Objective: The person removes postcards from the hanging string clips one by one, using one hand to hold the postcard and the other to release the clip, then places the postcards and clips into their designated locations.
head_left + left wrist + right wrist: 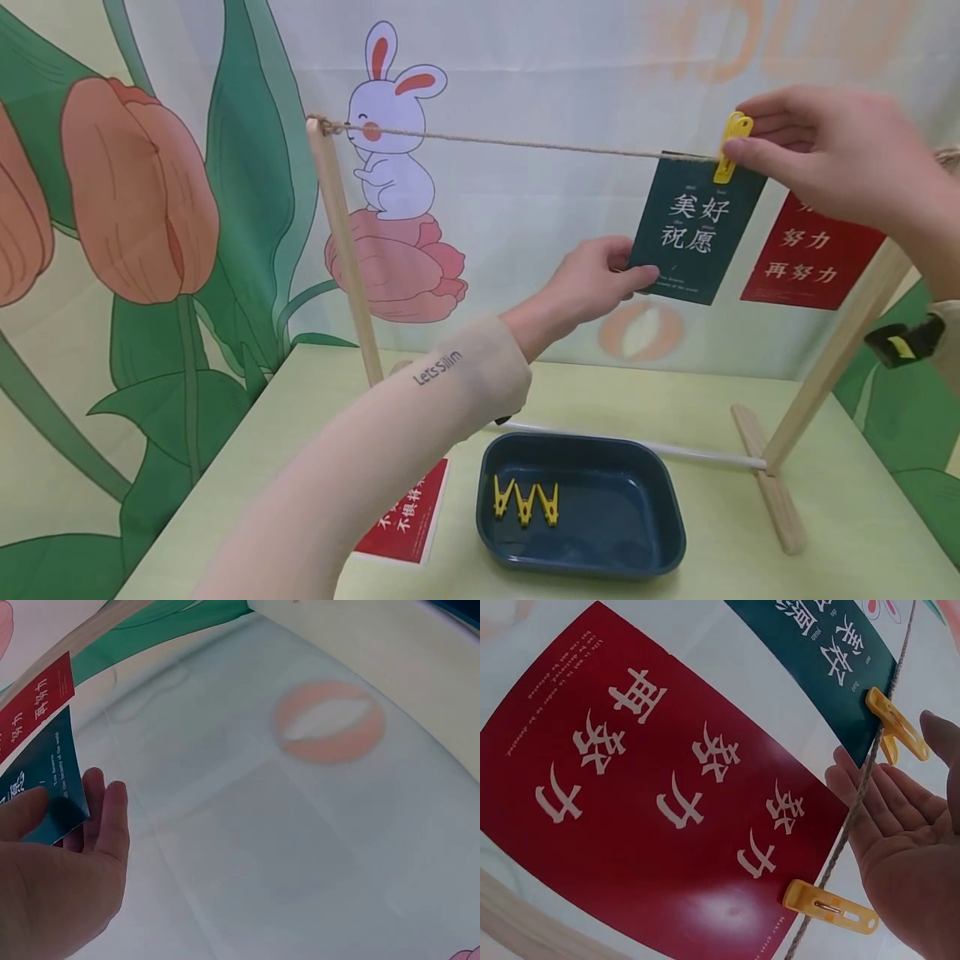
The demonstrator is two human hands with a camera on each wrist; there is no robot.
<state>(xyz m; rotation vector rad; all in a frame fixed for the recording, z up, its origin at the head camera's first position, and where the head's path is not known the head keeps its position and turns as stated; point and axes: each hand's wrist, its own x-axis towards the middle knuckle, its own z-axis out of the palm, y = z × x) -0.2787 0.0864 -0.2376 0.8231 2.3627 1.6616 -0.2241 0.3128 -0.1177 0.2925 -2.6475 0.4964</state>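
Currently: dark green card (693, 229), white characters 美好祝愿, hanging slightly tilted from jute string (525, 143), pinned at top right corner by yellow clothespin (731, 146); lower left corner pinched between thumb and fingers of left hand (592, 279), clothespin top touched by thumb and forefinger of right hand (825, 154), whether actually squeezed cannot tell. Just beside, on same string: red card (813, 250) reading 努力 再努力, fixed with second yellow clothespin (829, 906). Below on pale green table (862, 517): dark blue tray (645, 517) holding three yellow pegs (525, 500), another red card (408, 517) beside it; sleeve (450, 379) printed "Let's slim".
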